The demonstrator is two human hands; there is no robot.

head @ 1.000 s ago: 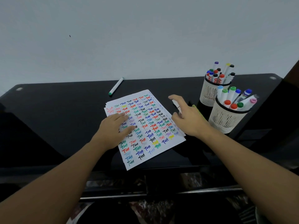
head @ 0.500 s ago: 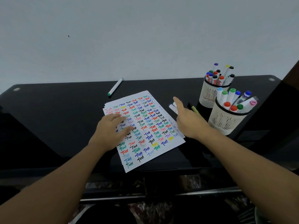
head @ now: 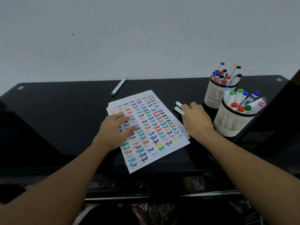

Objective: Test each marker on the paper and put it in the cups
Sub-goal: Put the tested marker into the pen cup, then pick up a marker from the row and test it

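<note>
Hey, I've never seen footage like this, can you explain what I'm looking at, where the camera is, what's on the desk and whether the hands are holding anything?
There is no machine here. The picture comes from one wide-angle camera worn on a person's head, looking forward and down, so the two bare arms coming in from the bottom are that person's own. On the black desk lies a small stack of paper covered in the word "Test" in many colours. The left hand rests flat on the paper. The right hand reaches over two markers lying beside the paper; its fingers touch them, but I cannot tell if it grips one. One green-tipped marker lies apart near the wall. Two mesh cups, at right, hold many markers.
</note>
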